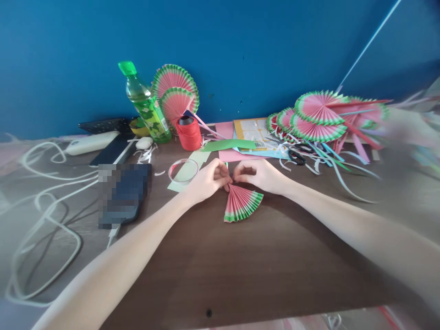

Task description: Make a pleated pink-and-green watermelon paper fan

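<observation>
A pleated paper fan [243,205], pink with a white and green rim, is partly spread just above the brown tabletop. My left hand [208,179] is closed in a pinch on its narrow end. Right beside it, my right hand [258,176] has thumb and fingertips pressed together close to the same end. Whatever those fingertips grip is too small to make out. A roll of tape [183,160] lies left of my left hand, over pale green paper [178,185]. Behind both hands lie a green paper strip [228,145] and pink paper [237,156].
A spool of red thread [189,134] and a green-capped bottle [148,110] stand at the back left, near finished round fans [175,85]. More fans [321,114], scissors [297,156] and paper scraps are piled at right. A phone [125,195] and white cables [77,236] lie left.
</observation>
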`<action>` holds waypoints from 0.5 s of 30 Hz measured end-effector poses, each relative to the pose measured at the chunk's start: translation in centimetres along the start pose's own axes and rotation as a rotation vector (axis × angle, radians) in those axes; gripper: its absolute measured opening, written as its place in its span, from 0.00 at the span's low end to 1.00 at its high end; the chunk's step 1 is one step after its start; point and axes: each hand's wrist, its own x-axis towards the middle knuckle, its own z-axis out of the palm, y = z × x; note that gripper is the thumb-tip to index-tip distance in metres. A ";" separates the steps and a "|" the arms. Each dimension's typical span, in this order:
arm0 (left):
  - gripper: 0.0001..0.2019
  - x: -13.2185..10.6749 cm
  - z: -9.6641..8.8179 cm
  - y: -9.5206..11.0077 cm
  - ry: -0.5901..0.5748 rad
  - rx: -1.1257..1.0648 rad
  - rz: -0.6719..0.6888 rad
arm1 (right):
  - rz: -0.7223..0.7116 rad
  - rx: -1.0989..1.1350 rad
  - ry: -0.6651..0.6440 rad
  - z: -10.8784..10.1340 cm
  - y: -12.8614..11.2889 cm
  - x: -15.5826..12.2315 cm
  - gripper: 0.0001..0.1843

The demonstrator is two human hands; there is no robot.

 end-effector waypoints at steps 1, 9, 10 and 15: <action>0.09 0.0 0.0 0.0 -0.004 0.000 0.004 | -0.026 -0.053 -0.009 -0.2 -0.1 0.0 0.03; 0.08 0.0 0.1 0.0 0.008 0.037 0.003 | -0.135 -0.306 -0.019 -0.8 -0.9 -0.1 0.04; 0.08 -0.1 0.1 0.1 0.006 0.039 0.002 | -0.138 -0.308 -0.016 -0.7 -0.8 -0.1 0.04; 0.09 -0.1 0.1 0.0 0.011 0.015 0.006 | -0.146 -0.289 -0.043 -0.7 -0.5 -0.1 0.03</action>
